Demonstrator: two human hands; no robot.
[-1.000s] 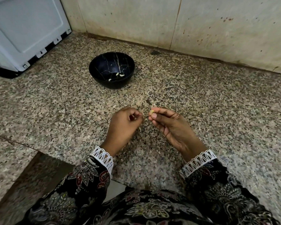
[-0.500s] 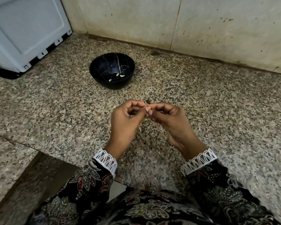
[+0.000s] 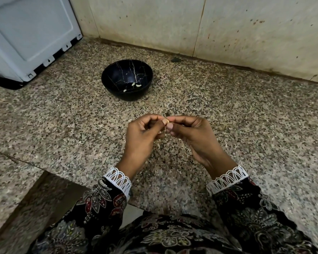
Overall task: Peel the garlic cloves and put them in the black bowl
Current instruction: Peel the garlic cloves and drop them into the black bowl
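Speckled counter [image 3: 246, 116] lay under both curled hands at frame centre; left hand [image 3: 141, 138] and right hand [image 3: 193, 136] pinched one garlic clove [image 3: 167, 121] together.

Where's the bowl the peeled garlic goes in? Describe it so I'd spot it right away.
Start at the white appliance in the back left corner of the speckled counter. Just right of it, nearer the wall than the hands, sits the bowl. It is the only dish there: round, glossy black with thin pale veins, holding three small cloves.
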